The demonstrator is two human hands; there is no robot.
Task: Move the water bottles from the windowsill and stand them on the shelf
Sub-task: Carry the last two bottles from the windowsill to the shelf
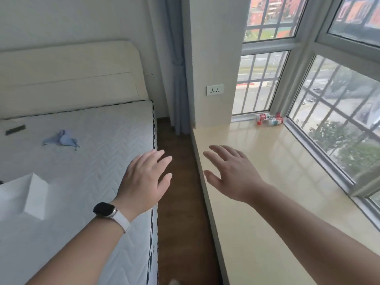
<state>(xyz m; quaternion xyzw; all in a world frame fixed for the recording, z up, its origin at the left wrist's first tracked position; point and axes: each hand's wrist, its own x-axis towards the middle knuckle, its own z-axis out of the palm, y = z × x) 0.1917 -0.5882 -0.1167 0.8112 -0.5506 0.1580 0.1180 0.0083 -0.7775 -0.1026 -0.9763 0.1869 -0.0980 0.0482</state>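
- The shiny cream stone windowsill point(277, 161) lies under the right fingers.
- The left hand point(144, 177) and right hand point(232, 175) have fingers spread wide, holding nothing.
- Two small clear plastic water bottles with red labels point(274, 121) lie tipped over on it, far past the fingertips.

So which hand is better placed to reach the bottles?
Right, likely: right hand is open over the windowsill where the bottles lie; left hand hangs over the mattress, farther off.
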